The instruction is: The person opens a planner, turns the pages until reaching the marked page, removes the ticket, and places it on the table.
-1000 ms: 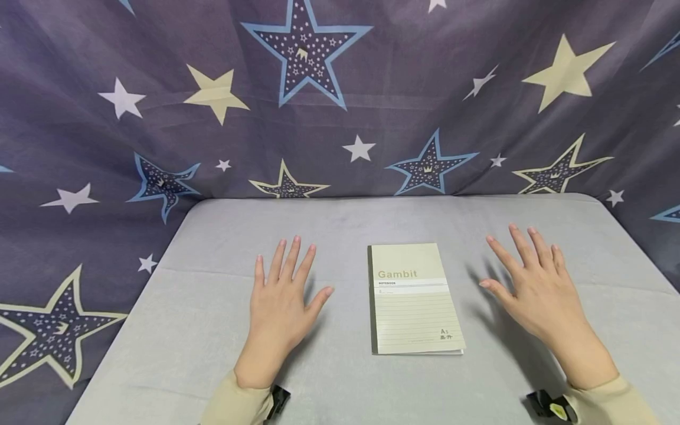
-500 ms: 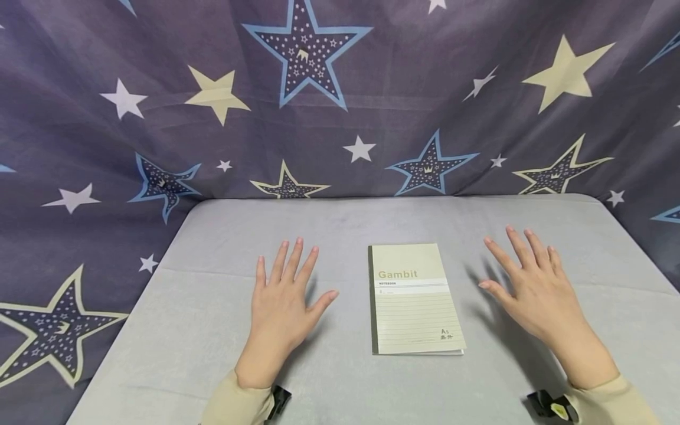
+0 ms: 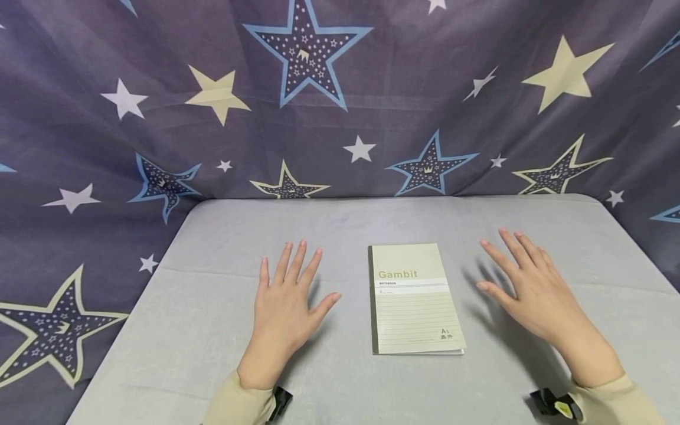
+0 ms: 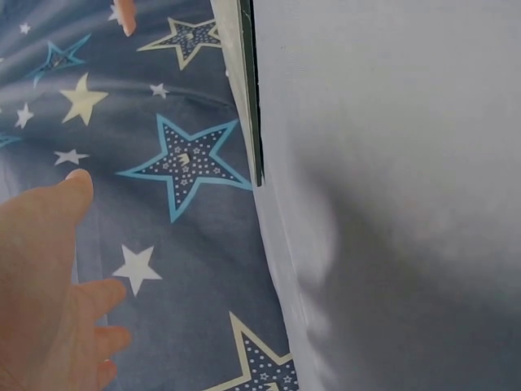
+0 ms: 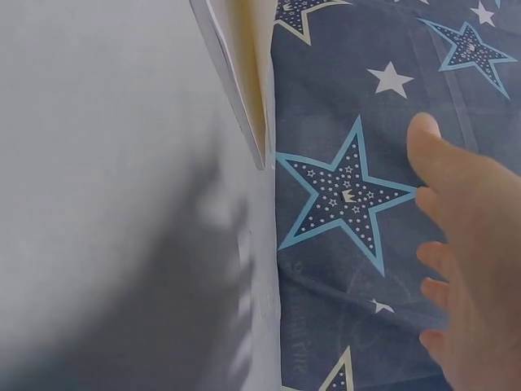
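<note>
A closed notebook (image 3: 411, 319) with a pale cover, a dark spine and the word "Gambit" lies flat on the grey table. To its left is my left hand (image 3: 281, 313), fingers spread and holding nothing. My right hand (image 3: 544, 301) hovers on the other side, also spread, its shadow falling on the cloth beneath. Both hands are apart from the notebook. In the left wrist view the notebook's dark spine (image 4: 251, 90) shows edge-on, with my left hand (image 4: 49, 269) at the left. The right wrist view shows the notebook's page edge (image 5: 236, 73) and my right hand (image 5: 476, 252).
The table (image 3: 340, 224) has a grey cloth cover and rounded far corners. Behind it and at its sides hangs a dark curtain (image 3: 319, 136) printed with stars. Each wrist carries a small black device, such as the right wrist's device (image 3: 555, 405).
My left hand has drifted slightly to the right, toward the notebook. My right hand's fingers have shifted a little left and nearer. The notebook has stayed in place.
</note>
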`<state>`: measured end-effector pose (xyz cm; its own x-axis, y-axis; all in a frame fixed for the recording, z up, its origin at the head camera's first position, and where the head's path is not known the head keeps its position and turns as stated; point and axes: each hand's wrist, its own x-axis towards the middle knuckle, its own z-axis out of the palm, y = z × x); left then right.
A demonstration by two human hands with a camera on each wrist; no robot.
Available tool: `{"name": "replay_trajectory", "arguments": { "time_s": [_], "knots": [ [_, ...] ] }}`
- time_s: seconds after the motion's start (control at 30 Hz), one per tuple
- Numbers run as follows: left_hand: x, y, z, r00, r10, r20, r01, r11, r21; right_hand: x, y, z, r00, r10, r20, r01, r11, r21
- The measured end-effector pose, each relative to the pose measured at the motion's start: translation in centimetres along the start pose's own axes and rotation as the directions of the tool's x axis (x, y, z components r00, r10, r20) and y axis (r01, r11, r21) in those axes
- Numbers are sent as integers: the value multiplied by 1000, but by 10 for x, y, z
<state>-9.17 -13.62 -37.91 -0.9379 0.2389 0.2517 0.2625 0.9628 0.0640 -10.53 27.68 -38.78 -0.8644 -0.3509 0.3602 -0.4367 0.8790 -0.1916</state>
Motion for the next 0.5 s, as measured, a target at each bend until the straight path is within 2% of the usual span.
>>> {"name": "replay_trajectory", "arguments": {
  "time_s": [0.2,0.5],
  "knots": [
    [0,1,1,1000,4,1,-4,1000,7,2,-2,0,998,-55,-3,55,998,29],
    [0,1,2,1000,6,22,-6,1000,11,2,-15,3,992,-104,67,97,989,110]
  ]
}}
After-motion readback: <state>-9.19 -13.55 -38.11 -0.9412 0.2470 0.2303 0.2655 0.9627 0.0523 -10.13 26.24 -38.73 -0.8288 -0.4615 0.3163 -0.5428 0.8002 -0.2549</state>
